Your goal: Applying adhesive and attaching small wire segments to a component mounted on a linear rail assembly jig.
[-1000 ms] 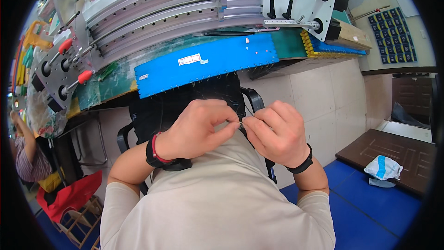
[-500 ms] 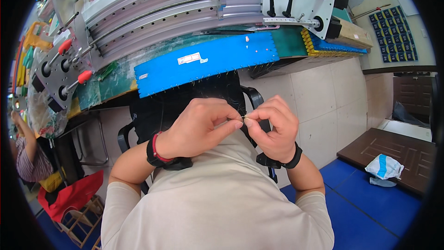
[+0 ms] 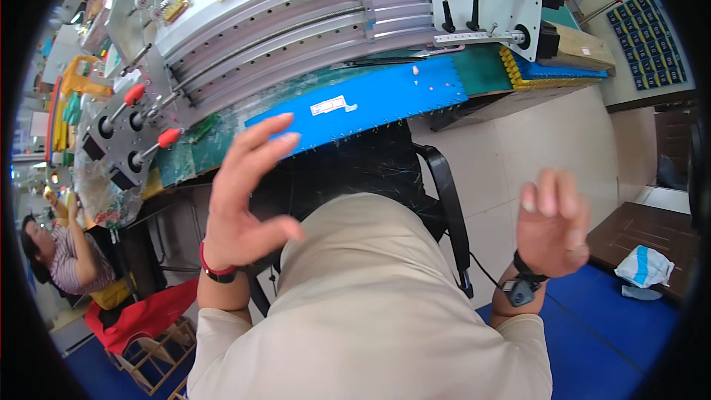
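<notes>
My left hand (image 3: 248, 196) is raised near the left end of a long blue board (image 3: 385, 100), its fingers apart and nothing between them. Two of its fingertips overlap the board in the view; whether they touch it I cannot tell. Short thin bits stick out along the board's near edge, and a white label (image 3: 328, 105) lies on top. Off to the right, over the floor, my right hand (image 3: 552, 230) is held palm up with loosely bent fingers, slightly blurred. I see nothing in it. A dark band with a small device circles the right wrist.
Behind the board stands a metal rail machine (image 3: 274, 26) with red-tipped handles (image 3: 169, 138). A black chair armrest (image 3: 446, 207) is between my hands. Blue and yellow boards (image 3: 552, 72) are stacked at the right. Another person (image 3: 70, 259) works at the far left.
My hands, pinched together half a second ago around something tiny, have come apart and opened. The left went up toward the board, the right out to the side. The view has shifted.
</notes>
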Demonstrator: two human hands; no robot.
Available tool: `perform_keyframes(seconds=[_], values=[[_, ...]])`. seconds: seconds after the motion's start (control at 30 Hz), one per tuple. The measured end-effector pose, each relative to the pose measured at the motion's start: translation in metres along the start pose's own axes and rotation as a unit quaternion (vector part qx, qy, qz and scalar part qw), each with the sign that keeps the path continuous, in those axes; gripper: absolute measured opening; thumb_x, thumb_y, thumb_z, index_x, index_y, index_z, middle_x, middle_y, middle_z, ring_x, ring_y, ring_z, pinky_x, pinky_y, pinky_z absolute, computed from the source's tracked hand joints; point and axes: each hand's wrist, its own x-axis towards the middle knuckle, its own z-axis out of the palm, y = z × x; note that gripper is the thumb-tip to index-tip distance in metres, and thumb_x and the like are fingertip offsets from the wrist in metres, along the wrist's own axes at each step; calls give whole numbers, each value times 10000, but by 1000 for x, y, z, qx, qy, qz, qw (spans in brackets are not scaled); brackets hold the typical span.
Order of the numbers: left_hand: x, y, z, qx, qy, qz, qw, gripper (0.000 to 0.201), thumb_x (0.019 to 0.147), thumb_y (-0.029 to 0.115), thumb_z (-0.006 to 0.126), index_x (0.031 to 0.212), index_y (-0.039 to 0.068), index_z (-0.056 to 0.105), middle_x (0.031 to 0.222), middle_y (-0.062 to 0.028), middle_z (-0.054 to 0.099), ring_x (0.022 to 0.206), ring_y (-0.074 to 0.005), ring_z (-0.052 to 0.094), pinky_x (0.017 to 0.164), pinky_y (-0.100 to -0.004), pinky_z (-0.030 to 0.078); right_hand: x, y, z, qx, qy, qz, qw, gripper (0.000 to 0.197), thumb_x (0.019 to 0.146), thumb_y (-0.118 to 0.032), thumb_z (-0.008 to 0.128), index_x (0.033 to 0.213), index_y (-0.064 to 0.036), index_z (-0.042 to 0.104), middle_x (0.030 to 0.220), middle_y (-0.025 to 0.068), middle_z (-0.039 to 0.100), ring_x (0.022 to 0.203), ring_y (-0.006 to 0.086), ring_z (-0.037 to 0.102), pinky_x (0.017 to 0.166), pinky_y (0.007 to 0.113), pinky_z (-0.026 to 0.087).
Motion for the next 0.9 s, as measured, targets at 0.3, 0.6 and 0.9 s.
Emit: perform_keyframes(seconds=[0.3,0.6,0.9], values=[[0,-58,-30,254,-109,-115,954,920,650,130,964,1489,144,588,1575,-185,508,1455,-428,457,1176,-520,413,14,-48,-17,293,-13,-20,956,117,931,39,696,877,-30,619,919,112,684,610,203,690,603,350,619],[8,-53,-40,152,-124,-158,968,826,629,73,971,1392,162,668,1389,-129,541,1257,-367,562,1049,-441,506,12,-74,-21,289,13,-84,954,122,926,40,686,894,-41,601,842,98,649,562,181,610,557,318,554],[1,-55,-36,-139,-84,-178,971,734,754,101,959,1427,73,667,1393,-72,513,1276,-190,534,1048,-326,480,9,-148,-45,239,28,-175,955,125,1003,-25,650,919,-39,559,771,53,563,501,125,501,492,278,422]])
